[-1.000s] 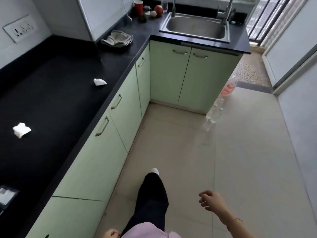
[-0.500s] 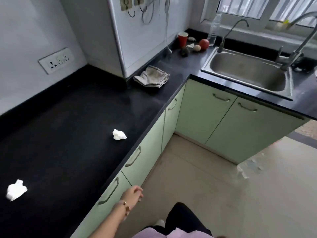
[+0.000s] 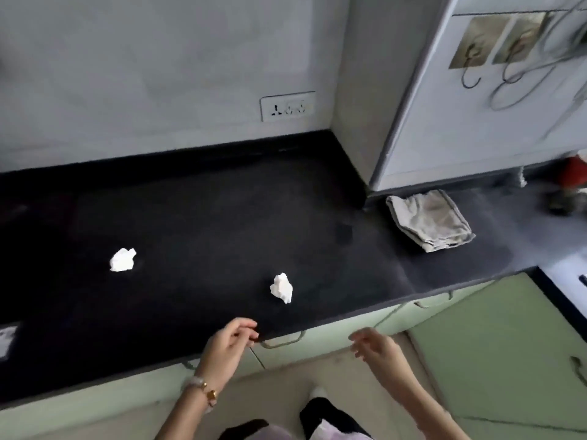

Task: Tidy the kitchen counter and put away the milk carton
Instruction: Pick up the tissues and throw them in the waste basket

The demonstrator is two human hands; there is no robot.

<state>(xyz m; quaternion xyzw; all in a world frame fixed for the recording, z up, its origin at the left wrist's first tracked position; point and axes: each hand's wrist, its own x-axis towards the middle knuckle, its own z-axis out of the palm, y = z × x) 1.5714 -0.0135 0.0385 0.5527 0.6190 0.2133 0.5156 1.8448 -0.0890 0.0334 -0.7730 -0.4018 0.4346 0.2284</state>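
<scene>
Two crumpled white tissues lie on the black counter: one tissue near the front edge, the other tissue further left. My left hand hovers at the counter's front edge just below the nearer tissue, fingers loosely curled, holding nothing. To its right my right hand hangs in front of the green cabinets, fingers relaxed and empty. No milk carton shows in this view.
A folded grey cloth lies at the counter's right, beside a white pillar with hooks. A red cup stands at the far right edge. A wall socket sits above the counter. Green cabinet doors with handles run below.
My view has turned left to face the counter straight on. Both hands have risen to the counter's front edge; the sink has left the view.
</scene>
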